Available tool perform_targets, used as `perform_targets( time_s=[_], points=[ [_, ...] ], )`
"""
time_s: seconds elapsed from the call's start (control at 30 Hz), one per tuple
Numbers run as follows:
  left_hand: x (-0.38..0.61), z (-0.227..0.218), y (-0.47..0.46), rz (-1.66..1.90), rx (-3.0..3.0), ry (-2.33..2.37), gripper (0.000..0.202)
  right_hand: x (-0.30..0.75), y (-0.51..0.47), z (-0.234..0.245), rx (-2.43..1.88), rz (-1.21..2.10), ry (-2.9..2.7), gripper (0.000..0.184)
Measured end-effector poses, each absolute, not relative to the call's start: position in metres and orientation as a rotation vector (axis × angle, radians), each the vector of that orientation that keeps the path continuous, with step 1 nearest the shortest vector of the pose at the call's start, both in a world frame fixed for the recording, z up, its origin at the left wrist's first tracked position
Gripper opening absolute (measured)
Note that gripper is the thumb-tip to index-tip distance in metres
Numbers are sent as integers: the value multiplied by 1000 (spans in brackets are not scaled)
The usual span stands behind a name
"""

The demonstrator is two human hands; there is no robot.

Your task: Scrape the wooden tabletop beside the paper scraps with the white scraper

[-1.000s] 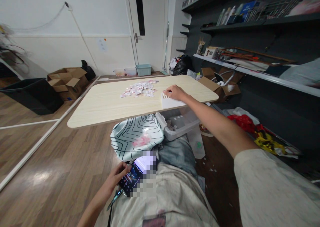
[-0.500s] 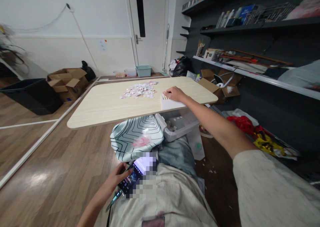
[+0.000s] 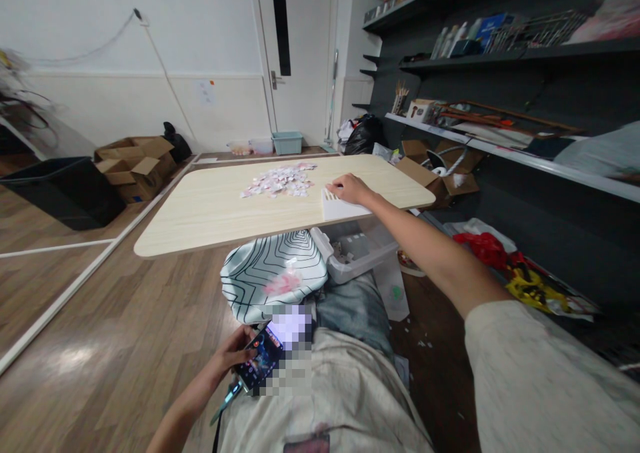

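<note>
My left hand (image 3: pixel 239 350) is closed around a smartphone (image 3: pixel 263 360), held low over my lap with the thumb on its lit screen. Part of the phone is blurred by mosaic, and a cable plug (image 3: pixel 231 393) hangs at its lower end. My right hand (image 3: pixel 350 188) rests on the near right part of the table, fingers curled together on a white sheet with slots (image 3: pixel 337 209). The fingertips' exact grip on that sheet is hard to make out. Left of this hand, a loose pile of small white and pinkish pieces (image 3: pixel 280 180) lies on the pale wooden table (image 3: pixel 200 206).
Below the table edge are a patterned cushion-like tray (image 3: pixel 273 273) with a pink packet and a clear plastic bin (image 3: pixel 355 263) holding small pieces. A black bin (image 3: pixel 63 190) and cardboard boxes (image 3: pixel 135 166) stand left. Loaded dark shelves (image 3: pixel 480 60) line the right wall.
My left thumb has shifted down and left on the phone, and the screen picture differs. My right hand and the white sheet have hardly moved.
</note>
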State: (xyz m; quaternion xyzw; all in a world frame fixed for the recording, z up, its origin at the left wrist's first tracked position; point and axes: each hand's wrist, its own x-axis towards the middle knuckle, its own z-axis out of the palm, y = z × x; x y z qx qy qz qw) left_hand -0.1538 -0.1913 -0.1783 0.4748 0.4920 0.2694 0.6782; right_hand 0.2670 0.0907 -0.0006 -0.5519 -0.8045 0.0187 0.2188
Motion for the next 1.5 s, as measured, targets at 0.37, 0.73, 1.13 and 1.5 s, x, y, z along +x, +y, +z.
perform_targets(
  time_s=[0.37,0.73,1.13,1.5],
  points=[
    [-144,-169,-199,645,1170,1171,45,268,93,-1,-1517,63,-2233,49],
    [-139,-193,-193,699,1118,1240,50,267,90,1,-1535,83,-2233,48],
    [-134,-176,-192,673,1120,1280,57,268,92,0,-1525,66,-2238,49],
    [-130,-185,-183,636,1138,1358,60,268,93,-1,-1540,47,-2243,49]
  ],
)
